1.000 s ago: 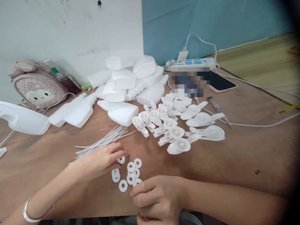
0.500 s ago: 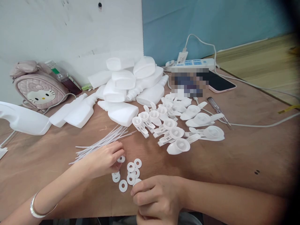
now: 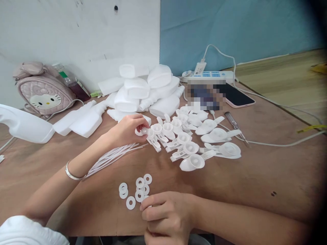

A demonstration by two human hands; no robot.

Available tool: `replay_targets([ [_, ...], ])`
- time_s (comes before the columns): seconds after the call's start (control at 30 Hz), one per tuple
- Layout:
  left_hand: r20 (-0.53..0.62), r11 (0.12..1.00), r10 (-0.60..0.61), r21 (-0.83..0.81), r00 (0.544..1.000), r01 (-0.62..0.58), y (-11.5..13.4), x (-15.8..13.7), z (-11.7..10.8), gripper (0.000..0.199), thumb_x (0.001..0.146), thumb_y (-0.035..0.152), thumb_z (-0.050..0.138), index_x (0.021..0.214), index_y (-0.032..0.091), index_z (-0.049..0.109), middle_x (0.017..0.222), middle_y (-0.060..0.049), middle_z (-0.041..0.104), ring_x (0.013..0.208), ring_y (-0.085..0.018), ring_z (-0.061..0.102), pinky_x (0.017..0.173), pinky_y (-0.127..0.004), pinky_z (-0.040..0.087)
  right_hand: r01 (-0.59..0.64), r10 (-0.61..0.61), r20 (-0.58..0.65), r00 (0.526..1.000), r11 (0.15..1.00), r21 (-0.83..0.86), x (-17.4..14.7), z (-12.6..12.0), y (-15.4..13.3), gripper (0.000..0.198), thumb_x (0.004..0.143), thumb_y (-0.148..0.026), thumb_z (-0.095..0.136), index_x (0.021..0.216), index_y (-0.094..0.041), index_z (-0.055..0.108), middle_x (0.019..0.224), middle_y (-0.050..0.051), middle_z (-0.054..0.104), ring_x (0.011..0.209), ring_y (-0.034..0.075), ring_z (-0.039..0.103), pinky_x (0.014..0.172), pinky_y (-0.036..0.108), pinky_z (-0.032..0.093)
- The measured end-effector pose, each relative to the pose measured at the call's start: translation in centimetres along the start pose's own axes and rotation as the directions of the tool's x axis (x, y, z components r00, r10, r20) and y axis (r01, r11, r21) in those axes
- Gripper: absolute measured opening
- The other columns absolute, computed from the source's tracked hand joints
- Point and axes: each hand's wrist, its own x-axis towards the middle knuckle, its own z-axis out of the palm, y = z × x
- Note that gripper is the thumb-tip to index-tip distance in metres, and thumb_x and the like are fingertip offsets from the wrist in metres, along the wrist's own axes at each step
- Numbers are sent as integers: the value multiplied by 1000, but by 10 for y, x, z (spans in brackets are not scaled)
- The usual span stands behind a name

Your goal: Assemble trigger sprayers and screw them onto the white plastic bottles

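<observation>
We begin at the left hand [image 3: 129, 126], its fingertips bent in close together at the cup of the leftmost head [image 3: 154, 142] — perhaps to steady it by the rim, though we cannot tell if the grip pinches a small part there. That head lies beyond the white rings [image 3: 136, 196], our landmark. Just to the right of the rings the right hand [image 3: 167, 217] is curled, its fingertips over the edge of the nearest one; its palm is hidden, so we cannot tell what that grip closes around. The rings lie loose and overlapping on the surface [image 3: 224, 183], flat and near, probably so that each is easy to lift. Beyond them and to the right, the other white heads [image 3: 182, 137] sit mostly cup-up, which likely leaves their openings within reach. Beyond the rings and to the left, the thin tubes [image 3: 111, 158] lie bundled, partly covered by the left forearm [image 3: 88, 161]. Farthest beyond the rings, the white bottles [image 3: 136, 88] are heaped by the wall [image 3: 84, 34] — seemingly to spare room nearer us.
</observation>
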Motion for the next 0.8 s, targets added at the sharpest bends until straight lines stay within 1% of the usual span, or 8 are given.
replay_targets([
  [0.13, 56, 999, -39, -19, 998, 40, 1, 7, -3, 12, 66, 17, 58, 78, 13, 62, 74, -2, 59, 62, -10, 54, 61, -21, 45, 1, -1, -10, 1000, 1000, -8, -1, 1, 0, 15, 57, -14, 60, 47, -18, 50, 46, -5, 36, 54, 9, 41, 72, 23, 48],
  [0.23, 84, 999, -41, -16, 996, 43, 2, 9, -7, 12, 67, 19, 59, 77, 14, 62, 73, -2, 59, 61, -9, 53, 60, -21, 45, -3, 2, -4, 1000, 1000, -20, -1, 2, -1, 18, 58, -14, 61, 47, -19, 47, 46, -6, 35, 53, 9, 39, 72, 23, 47],
  [0.4, 101, 998, -31, -42, 994, 35, 3, 12, -7, 13, 68, 20, 60, 78, 13, 63, 73, -1, 59, 62, -9, 54, 59, -20, 45, -4, 4, -6, 1000, 1000, -25, -1, 3, -1, 21, 56, -12, 60, 47, -19, 44, 46, -6, 33, 53, 9, 39, 70, 23, 47],
  [0.6, 122, 997, -43, -64, 992, 51, 3, 13, -7, 14, 70, 24, 61, 78, 13, 64, 72, -2, 60, 63, -11, 55, 60, -22, 45, 4, -5, -15, 1000, 999, -40, -1, 3, 0, 17, 57, -14, 61, 49, -19, 48, 47, -6, 35, 54, 10, 39, 72, 24, 47],
  [0.8, 149, 995, -49, -84, 988, 62, 2, 13, -8, 15, 71, 24, 62, 81, 13, 64, 74, -2, 61, 65, -11, 56, 60, -22, 46, 2, -3, -14, 1000, 999, -42, -1, 2, -1, 17, 55, -13, 60, 47, -19, 46, 46, -5, 35, 53, 10, 38, 70, 24, 47],
])
